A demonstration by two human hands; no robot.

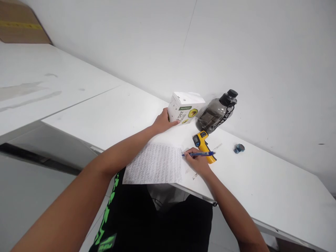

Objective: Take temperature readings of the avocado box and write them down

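My left hand [164, 122] is closed around the lower near side of a white meal box [185, 110] with avocado pictures, its thumb across the front. In my right hand [198, 161] is a blue pen [201, 153], its tip at the right edge of a sheet of paper [154, 162] covered in dense rows of writing. The sheet lies at the table's front edge, its lower part reaching over it. A yellow infrared thermometer gun [204, 144] lies just beyond my right hand, which partly covers its handle end.
Behind the thermometer stands a dark translucent water bottle [214, 113] with a black cap. A small blue object [239, 148], possibly a watch, lies farther right on the white table [275, 182]. A cardboard box [22, 22] sits at the far left against the wall.
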